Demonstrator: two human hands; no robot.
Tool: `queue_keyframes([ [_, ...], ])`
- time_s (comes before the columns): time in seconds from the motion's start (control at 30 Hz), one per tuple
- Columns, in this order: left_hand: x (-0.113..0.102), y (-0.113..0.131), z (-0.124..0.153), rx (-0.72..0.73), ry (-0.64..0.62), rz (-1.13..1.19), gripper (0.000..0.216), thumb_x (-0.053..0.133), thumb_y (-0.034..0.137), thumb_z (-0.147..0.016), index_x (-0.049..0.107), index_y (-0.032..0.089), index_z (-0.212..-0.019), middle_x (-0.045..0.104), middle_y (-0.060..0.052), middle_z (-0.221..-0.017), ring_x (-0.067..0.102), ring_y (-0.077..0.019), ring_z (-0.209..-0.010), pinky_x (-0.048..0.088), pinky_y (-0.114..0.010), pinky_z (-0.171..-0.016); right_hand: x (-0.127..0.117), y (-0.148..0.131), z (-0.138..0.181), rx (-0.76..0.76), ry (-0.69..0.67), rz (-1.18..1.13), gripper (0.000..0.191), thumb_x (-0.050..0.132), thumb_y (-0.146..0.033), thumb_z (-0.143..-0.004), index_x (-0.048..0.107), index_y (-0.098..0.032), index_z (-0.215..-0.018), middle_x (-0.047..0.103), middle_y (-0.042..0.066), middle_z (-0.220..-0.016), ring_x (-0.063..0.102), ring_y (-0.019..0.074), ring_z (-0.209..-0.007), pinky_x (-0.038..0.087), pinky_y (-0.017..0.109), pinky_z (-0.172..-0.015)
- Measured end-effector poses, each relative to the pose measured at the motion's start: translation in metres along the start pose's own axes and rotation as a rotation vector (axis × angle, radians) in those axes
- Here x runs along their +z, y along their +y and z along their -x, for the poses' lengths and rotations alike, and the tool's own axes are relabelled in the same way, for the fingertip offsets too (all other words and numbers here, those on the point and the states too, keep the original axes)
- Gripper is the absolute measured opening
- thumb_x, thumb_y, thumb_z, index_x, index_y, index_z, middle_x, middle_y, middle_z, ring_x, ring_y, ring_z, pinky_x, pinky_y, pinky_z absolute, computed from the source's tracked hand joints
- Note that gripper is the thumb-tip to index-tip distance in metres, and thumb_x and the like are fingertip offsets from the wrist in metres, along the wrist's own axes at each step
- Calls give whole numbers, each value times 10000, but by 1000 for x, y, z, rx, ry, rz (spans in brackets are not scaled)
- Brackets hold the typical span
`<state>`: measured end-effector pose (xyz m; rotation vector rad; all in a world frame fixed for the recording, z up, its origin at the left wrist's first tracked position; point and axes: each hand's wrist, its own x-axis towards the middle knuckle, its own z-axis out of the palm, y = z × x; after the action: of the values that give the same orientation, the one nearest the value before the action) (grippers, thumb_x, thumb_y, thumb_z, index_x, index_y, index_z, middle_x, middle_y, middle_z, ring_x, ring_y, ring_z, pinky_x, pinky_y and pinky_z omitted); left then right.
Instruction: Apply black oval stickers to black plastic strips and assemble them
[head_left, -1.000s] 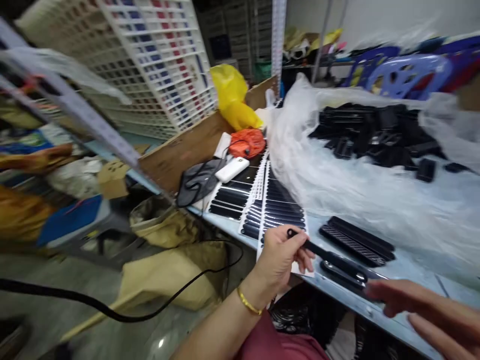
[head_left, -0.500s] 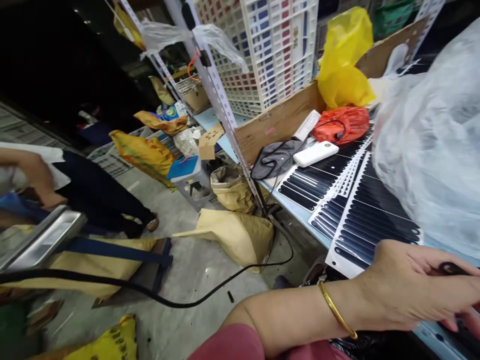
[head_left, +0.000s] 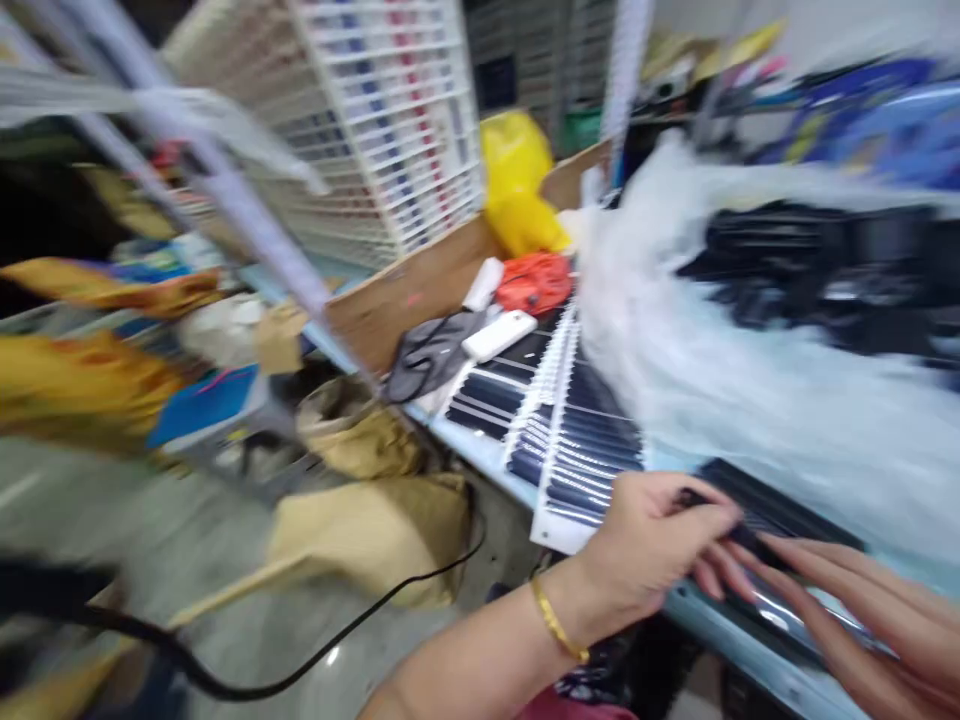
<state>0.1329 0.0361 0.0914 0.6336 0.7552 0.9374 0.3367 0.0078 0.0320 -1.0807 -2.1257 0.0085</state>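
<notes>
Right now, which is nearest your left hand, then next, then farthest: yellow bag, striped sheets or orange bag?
1. Striped sheets: just left of the left hand.
2. Orange bag: beyond, toward their far end.
3. Yellow bag: behind the orange one.

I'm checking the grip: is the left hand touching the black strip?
Touching. The head view shows the left hand pinching the black strip near its end, between thumb and fingers.

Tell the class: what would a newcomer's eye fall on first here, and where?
Probably the bright yellow bag, upper middle, just right of the white basket, with the red-orange bundle below it. Then, lower down, the gold bracelet at the wrist of the left hand, which pinches a slim black piece.
</notes>
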Motion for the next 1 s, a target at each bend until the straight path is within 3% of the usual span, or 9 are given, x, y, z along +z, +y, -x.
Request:
queue_keyframes([
  [0.17, -11, 2, -25, -13, 53, -394, 369, 736, 364, -673, 688, 91, -917, 663, -32, -556, 597, -126, -392, 365, -172, -338, -24, -19, -37, 136, 39, -11, 123, 556, -178, -910, 676, -200, -889, 708, 56, -722, 675, 166, -600, 543, 253, -538],
  [0.23, -21, 6, -34, 77, 151, -524, 421, 758, 351, -639, 686, 96, -967, 671, -16, -575, 574, -116, -379, 394, -191, -351, -36, -12, -34, 219, 52, -7, 116, 572, -183, -897, 680, -187, -855, 681, 47, -661, 645, 163, -566, 515, 262, -517],
  [0.33, -40, 8, -44, 263, 239, -718, 313, 700, 377, -725, 700, 128, -914, 685, -13, -611, 597, -124, -455, 468, -218, -426, -62, 6, -13, 492, 36, -9, 100, 637, -256, -864, 700, -186, -831, 690, 36, -670, 640, 160, -569, 507, 261, -524],
  [0.43, -53, -3, -49, 350, 183, -990, 211, 665, 354, -769, 713, 159, -834, 715, -25, -661, 658, -166, -577, 529, -253, -522, -78, 22, 11, 777, 20, -172, 162, 697, -333, -804, 720, -180, -849, 719, 44, -721, 664, 177, -626, 517, 256, -529],
  [0.53, -52, -22, -50, 474, 55, -1221, 258, 692, 339, -759, 726, 175, -954, 765, -62, -842, 692, -202, -674, 577, -316, -648, -71, 25, 23, 916, -4, -317, 185, 700, -333, -773, 725, -157, -823, 729, 60, -727, 661, 183, -632, 524, 271, -549],
  [0.63, -46, -36, -53, 655, -150, -1345, 420, 770, 333, -693, 704, 181, -1079, 759, -103, -1025, 710, -273, -885, 577, -395, -821, -51, 17, 24, 976, -47, -353, 145, 660, -279, -777, 717, -147, -795, 731, 60, -726, 652, 175, -631, 515, 267, -557],
  [0.73, -46, -39, -56, 759, -303, -1389, 388, 781, 306, -684, 707, 182, -1044, 763, -109, -969, 708, -298, -893, 579, -428, -814, -36, 4, 20, 995, -49, -364, 123, 623, -246, -785, 698, -148, -775, 721, 54, -713, 654, 173, -644, 498, 254, -554],
  [0.9, -56, -34, -55, 718, -330, -1400, 353, 778, 321, -694, 711, 215, -1024, 763, -88, -965, 711, -284, -889, 589, -394, -801, -34, 0, 17, 912, -45, -287, 110, 618, -239, -798, 695, -164, -775, 703, 32, -688, 639, 160, -631, 484, 250, -574],
  [1.0, -59, -25, -60, 663, -212, -1385, 419, 783, 364, -677, 712, 215, -1062, 766, -91, -1012, 721, -278, -887, 590, -372, -806, -38, 10, 16, 870, 8, -210, 106, 631, -250, -789, 685, -170, -745, 684, 20, -650, 622, 155, -600, 465, 243, -547],
])
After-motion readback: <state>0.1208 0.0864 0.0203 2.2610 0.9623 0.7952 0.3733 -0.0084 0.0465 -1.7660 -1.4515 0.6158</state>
